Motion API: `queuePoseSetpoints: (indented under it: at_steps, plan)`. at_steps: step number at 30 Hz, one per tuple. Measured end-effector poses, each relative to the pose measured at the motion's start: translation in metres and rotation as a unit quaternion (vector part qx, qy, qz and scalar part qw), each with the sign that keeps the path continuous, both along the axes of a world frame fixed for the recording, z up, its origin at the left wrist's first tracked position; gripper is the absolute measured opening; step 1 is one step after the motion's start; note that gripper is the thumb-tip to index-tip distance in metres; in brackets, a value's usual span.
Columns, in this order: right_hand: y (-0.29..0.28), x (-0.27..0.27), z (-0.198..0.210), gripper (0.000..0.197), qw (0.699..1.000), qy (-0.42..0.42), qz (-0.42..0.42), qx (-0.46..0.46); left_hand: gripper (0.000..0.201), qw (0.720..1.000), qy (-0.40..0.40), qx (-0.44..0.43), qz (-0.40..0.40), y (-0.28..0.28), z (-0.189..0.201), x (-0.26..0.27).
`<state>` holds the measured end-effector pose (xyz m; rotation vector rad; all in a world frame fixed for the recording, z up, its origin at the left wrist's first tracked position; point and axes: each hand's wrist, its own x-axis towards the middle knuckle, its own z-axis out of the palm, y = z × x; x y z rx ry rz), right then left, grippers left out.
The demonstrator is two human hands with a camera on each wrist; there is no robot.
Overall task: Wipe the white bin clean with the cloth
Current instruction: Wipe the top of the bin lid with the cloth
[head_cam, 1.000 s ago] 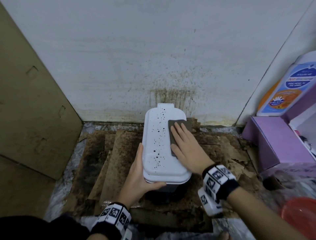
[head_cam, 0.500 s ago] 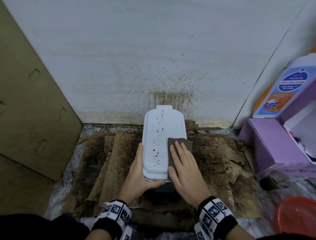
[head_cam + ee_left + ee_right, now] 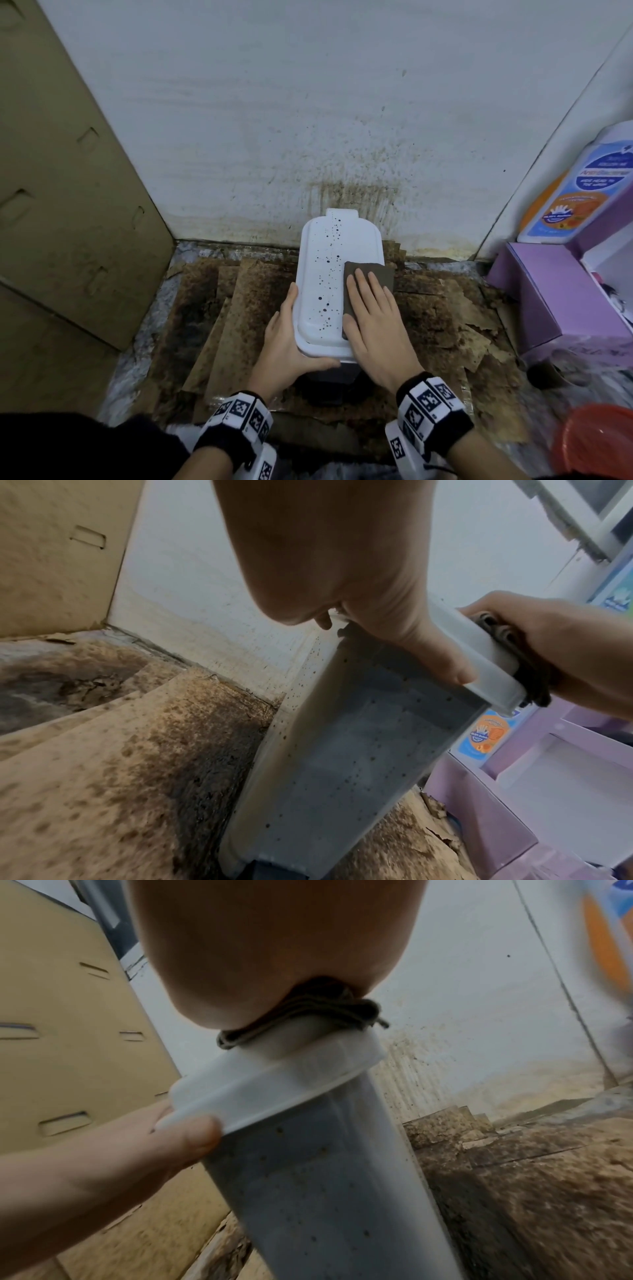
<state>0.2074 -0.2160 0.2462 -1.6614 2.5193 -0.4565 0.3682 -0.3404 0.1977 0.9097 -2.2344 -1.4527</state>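
Brown folded cloth (image 3: 368,284) lies under my right hand (image 3: 375,325), fingers flat, pressing it on the right half of the white bin (image 3: 322,274) lid. My left hand (image 3: 286,342) clasps the lid's near-left edge. The bin stands against the wall (image 3: 308,102); I judge it light, smooth plastic, likely to tip, so I'd brace at that rim.
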Motion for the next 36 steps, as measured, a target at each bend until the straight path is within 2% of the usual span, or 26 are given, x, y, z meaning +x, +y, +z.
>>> queuePoseSetpoints:
  at_steps: [3,6,11,12,16,18,21,23,24,25,27,29,31,33,36]
  plan:
    - [-0.004,0.015,0.0,0.063,0.999,0.051,-0.001,0.001,0.152,1.0,-0.011,-0.01,0.009,0.001,0.0,0.0]
    - [-0.013,0.029,0.003,0.064,0.998,0.055,-0.001,0.012,0.145,1.0,-0.009,-0.01,-0.004,0.001,0.003,0.0]
    - [-0.035,0.058,0.007,0.066,0.999,0.026,0.015,0.01,0.115,1.0,-0.019,-0.006,-0.02,-0.001,0.001,0.001]
    - [-0.039,0.062,0.008,0.066,1.0,0.022,0.011,0.005,0.109,0.999,-0.025,-0.015,-0.025,-0.002,0.0,0.001]
    - [-0.048,0.069,0.01,0.066,1.0,0.01,0.006,0.01,0.09,0.985,-0.066,-0.143,-0.064,-0.004,-0.002,-0.002]
    - [-0.046,0.066,0.013,0.065,1.0,-0.008,0.023,0.016,0.097,0.985,-0.077,-0.138,-0.072,-0.003,0.001,-0.002]
    - [-0.04,0.053,0.023,0.061,0.993,-0.1,0.056,-0.003,0.141,0.994,-0.057,-0.061,-0.066,-0.008,0.006,0.007]
    - [-0.032,0.043,0.025,0.056,0.98,-0.182,0.041,-0.064,0.16,0.996,-0.058,-0.03,-0.053,-0.008,0.011,0.014]
    - [-0.027,0.039,0.024,0.05,0.975,-0.197,0.02,-0.103,0.161,0.998,-0.055,-0.006,-0.038,-0.006,0.015,0.015]
    - [-0.022,0.034,0.022,0.045,0.97,-0.197,-0.004,-0.143,0.156,0.999,-0.042,0.017,-0.02,-0.003,0.02,0.015]
    - [-0.014,0.026,0.015,0.038,0.962,-0.175,-0.055,-0.204,0.129,1.0,-0.004,0.006,0.016,0.004,0.029,0.008]
    - [-0.009,0.016,0.005,0.04,0.959,-0.159,-0.1,-0.213,0.097,0.995,0.027,-0.086,0.053,0.006,0.038,-0.005]
    - [-0.006,0.006,-0.006,0.045,0.966,-0.148,-0.117,-0.179,0.071,0.976,0.019,-0.213,0.051,0.009,0.047,-0.022]
    - [-0.004,0.0,-0.016,0.05,0.972,-0.149,-0.102,-0.153,0.061,0.952,-0.033,-0.305,-0.005,0.015,0.054,-0.036]
    - [-0.004,-0.002,-0.023,0.054,0.965,-0.179,-0.096,-0.165,0.058,0.933,-0.11,-0.337,-0.064,0.025,0.054,-0.05]
